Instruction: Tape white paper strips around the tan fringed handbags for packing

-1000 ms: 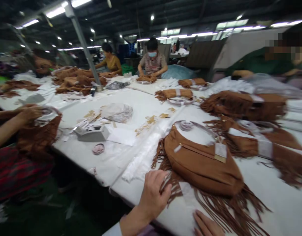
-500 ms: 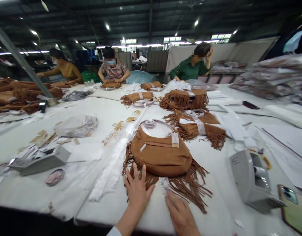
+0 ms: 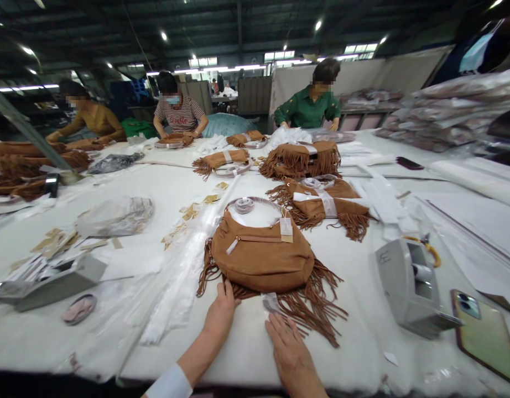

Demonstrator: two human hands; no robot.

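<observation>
– Since the earlier frame, note the left hand (image 3: 220, 319) gone from a wide splay to gathered fingers at the bag's lower left edge. Note too the green-shirted co-worker (image 3: 312, 108), raised arm now lowered.

– And the hold?

– Cannot tell for the left, whether pinching or just touching; fingertips partly lost at the fringe. Right palm down, fingers extended. Find that right hand (image 3: 294, 354) just beside a small see-through plastic strip (image 3: 270, 302), well short of meeting the left.

– Bag where?

– Look ahead of both hands: brown suede-like shoulder bag (image 3: 263, 265), zip side up on the white-covered table (image 3: 246, 354), long brown fringe (image 3: 317, 312) fanned lower right, coiled, wrapped strap (image 3: 244, 205) behind.

– Best handling, by judgement?

– Steady the body lightly. Comb strands lengthwise, a few at a time, never crosswise. Keep the strip flat, free of strands. Avoid tugging the white-and-tan tag (image 3: 285, 226).

– Edges, room?

– Watch the near table edge, under the forearms. At left, mind the crumpled white plastic film (image 3: 172, 301). Swing rightward only short of the grey tape dispenser (image 3: 404, 287), with the pale green phone (image 3: 485, 331) beyond. Behind, keep off the banded brown bag (image 3: 308, 205).
</observation>
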